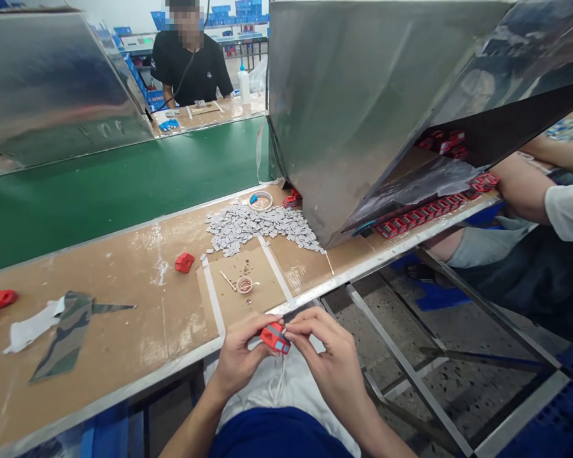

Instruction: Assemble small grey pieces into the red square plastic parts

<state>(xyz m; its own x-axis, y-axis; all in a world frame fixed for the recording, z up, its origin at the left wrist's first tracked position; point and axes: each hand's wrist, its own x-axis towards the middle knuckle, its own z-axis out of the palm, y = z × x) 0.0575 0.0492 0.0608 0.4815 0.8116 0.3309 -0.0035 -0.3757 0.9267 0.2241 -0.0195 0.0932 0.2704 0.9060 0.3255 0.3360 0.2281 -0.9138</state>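
Observation:
A small red plastic part with grey patches is held over my lap, just off the table's front edge. My left hand grips it between thumb and fingers from the left. My right hand is pinched at the part's right side; whatever lies between those fingertips is too small to make out. Beyond my hands, a small cup with a thin stick sits on a cardboard sheet. Behind it spreads a pile of small grey pieces. One loose red part lies left of the pile.
A large metal hood stands at the right, with a row of red parts beneath it. Camouflage cloth lies on the left. A green belt runs behind the table. One person sits opposite, another at the right.

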